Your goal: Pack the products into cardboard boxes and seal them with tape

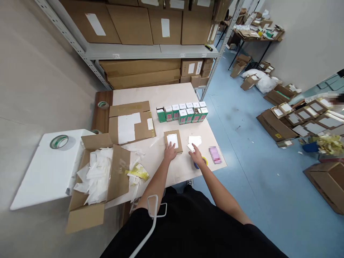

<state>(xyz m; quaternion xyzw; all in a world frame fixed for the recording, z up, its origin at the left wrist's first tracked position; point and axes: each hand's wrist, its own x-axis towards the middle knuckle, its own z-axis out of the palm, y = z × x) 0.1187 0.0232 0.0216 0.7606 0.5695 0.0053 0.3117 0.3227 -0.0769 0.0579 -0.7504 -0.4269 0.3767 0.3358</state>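
Note:
My left hand lies with its fingers spread on a small flat cardboard box, partly over the white label on its top. To the right, my right hand has thumb and forefinger at a small white paper slip, which it appears to pinch. Just beyond that slip lies a small pile of white slips. A roll of blue and yellow tape sits partly hidden under my right wrist. Farther right is a pink item, blurred out.
Several green-and-white small boxes stand in rows behind. A flattened carton lies at left, near an open carton full of white paper. A tape roll rests on a white surface. A metal shelf holds cartons.

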